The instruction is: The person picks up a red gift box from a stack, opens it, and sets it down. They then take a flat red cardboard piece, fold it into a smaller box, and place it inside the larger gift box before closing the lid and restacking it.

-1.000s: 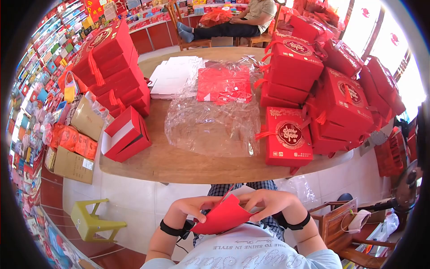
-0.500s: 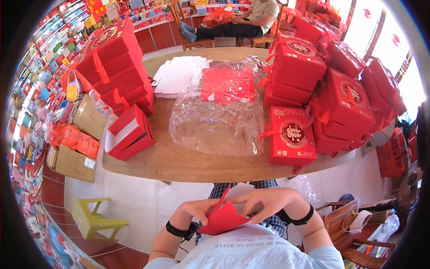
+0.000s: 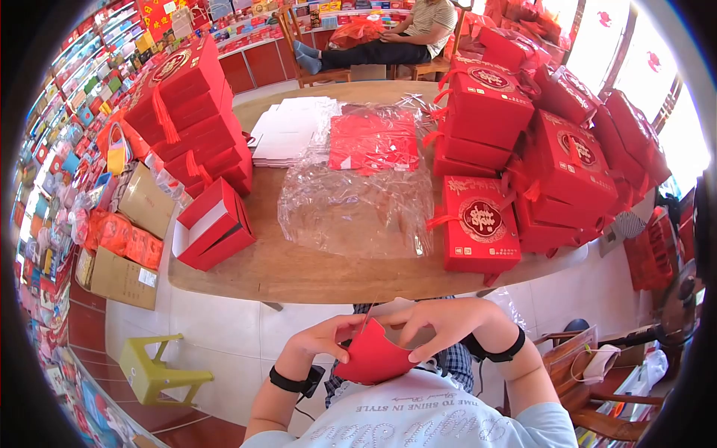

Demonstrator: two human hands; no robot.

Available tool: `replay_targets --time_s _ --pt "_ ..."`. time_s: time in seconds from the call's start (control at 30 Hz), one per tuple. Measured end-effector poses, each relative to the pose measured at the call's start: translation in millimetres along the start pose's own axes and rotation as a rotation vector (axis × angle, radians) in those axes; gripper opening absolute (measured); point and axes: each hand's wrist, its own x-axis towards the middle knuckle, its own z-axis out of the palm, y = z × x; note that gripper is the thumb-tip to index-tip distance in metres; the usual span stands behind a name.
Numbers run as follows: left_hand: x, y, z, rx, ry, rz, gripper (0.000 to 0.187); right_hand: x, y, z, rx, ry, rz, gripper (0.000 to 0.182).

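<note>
A red card sheet with a pale inner face (image 3: 373, 356) is bent into a curve close against my shirt. My left hand (image 3: 328, 336) grips its left side, thumb on the red outer face. On the other side my right hand (image 3: 437, 327) holds it, thumb near the upper right edge and fingers reaching behind. Some fingertips of both hands are hidden by the card. On the table ahead, flat red pieces (image 3: 373, 142) lie under crumpled clear plastic film (image 3: 351, 216). A stack of white sheets (image 3: 287, 131) lies to their left.
An open red box (image 3: 215, 224) stands at the table's left, before tall stacked red boxes (image 3: 179, 97). Red gift boxes with tassels (image 3: 485, 224) fill the right side. A green stool (image 3: 160, 369) is on the floor at left. A person (image 3: 418, 37) sits beyond the table.
The red card has been turned and curved, so its outer face stands more upright. My left hand has shifted slightly left and up along it. The view has moved slightly.
</note>
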Motion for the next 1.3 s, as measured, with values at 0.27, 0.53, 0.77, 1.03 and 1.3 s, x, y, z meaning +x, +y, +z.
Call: replay_targets --time_s 0.27,0.53,0.77,1.03,1.3 --pt "0 22 18 0.063 0.364 0.097 0.072 -6 -18 -9 -0.315 0.106 0.19 0.026" --pt "-12 28 11 0.103 0.646 0.333 0.053 -36 -4 9 -0.432 1.09 0.042 0.052" --pt "-13 15 9 -0.009 0.681 0.358 0.048 -16 53 49 0.353 1.183 -0.06 0.084" --pt "-25 16 8 0.003 0.893 0.367 0.039 -21 68 37 0.267 1.125 0.139 0.04" --pt "-31 11 8 0.238 0.875 0.394 0.043 -23 60 31 0.178 1.165 0.199 0.025"
